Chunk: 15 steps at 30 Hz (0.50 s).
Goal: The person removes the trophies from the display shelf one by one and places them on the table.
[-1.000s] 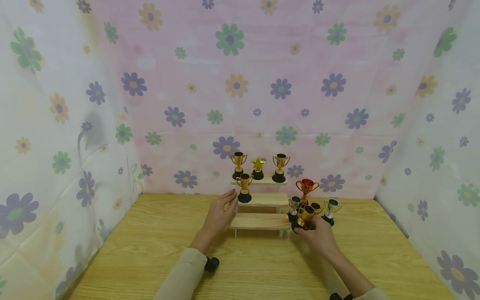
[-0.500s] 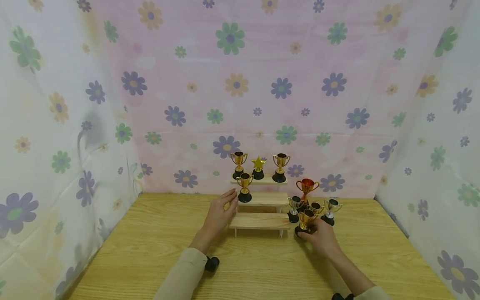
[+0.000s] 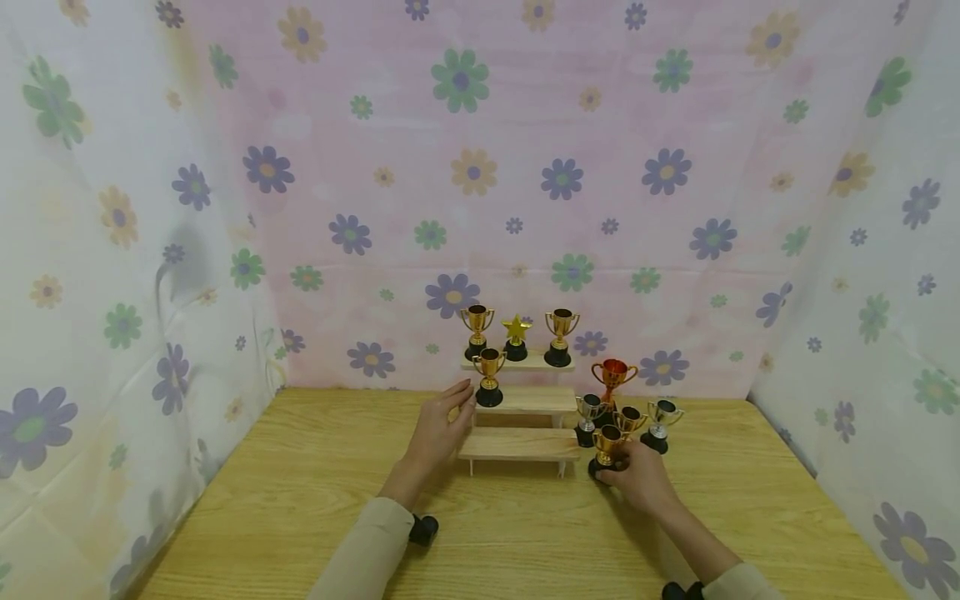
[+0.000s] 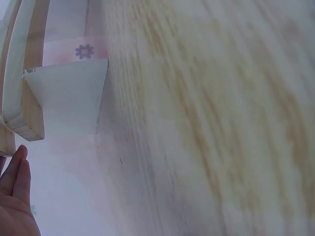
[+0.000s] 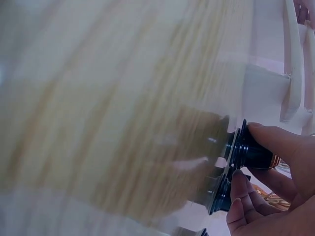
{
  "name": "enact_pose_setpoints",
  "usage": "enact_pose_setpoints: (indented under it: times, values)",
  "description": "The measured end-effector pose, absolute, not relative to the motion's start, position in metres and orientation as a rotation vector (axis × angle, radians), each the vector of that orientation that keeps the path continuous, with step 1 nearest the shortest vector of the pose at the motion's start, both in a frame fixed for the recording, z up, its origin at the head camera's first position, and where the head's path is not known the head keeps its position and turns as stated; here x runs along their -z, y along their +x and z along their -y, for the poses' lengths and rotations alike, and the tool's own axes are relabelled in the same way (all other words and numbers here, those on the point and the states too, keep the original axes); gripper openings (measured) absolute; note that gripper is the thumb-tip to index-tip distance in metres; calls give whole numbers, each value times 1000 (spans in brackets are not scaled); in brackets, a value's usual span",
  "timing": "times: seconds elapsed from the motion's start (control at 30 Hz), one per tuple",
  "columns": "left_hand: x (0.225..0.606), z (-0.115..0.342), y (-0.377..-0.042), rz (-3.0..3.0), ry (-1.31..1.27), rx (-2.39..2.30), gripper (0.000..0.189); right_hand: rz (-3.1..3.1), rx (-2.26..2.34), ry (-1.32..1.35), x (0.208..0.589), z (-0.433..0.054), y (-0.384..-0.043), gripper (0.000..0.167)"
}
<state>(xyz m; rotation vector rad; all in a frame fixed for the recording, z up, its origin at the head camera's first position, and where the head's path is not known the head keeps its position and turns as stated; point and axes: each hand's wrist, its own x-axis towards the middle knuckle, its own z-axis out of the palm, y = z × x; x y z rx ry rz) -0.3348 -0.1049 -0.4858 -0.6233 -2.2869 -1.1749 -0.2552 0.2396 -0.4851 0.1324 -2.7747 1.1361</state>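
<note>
In the head view my right hand [image 3: 643,479] pinches a small gold trophy cup [image 3: 609,440] by its black base, just right of the lowest step. The right wrist view has my thumb on that black base [image 5: 258,153], close to the tabletop. Straight fingers of my left hand [image 3: 438,427] rest at the left side of a three-step wooden stand [image 3: 517,443]. Two gold cups [image 3: 477,323] and a gold star trophy [image 3: 516,330] line its top step. One gold cup [image 3: 490,371] stands at the left of the middle step.
Behind the held cup stand a silver cup [image 3: 590,410], a red cup [image 3: 614,375] and another gold cup [image 3: 630,419]. A second silver cup [image 3: 662,417] is further right. Flower-printed cloth [image 3: 472,125] encloses the wooden table [image 3: 337,467] at the back and sides.
My right hand has brought the gold cup slightly down and toward me, away from the cups behind it. The left hand has stayed at the stand's side.
</note>
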Motion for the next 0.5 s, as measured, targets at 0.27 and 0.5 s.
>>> enact_pose_setpoints:
  times: [0.27,0.5]
  values:
    - [486,105,-335,2278,-638,1170,34,2815,-1103,135,486,-240,-259,35]
    - [487,105,-336,2269,-633,1161,33,2828,-1098,131,488,-242,-262,34]
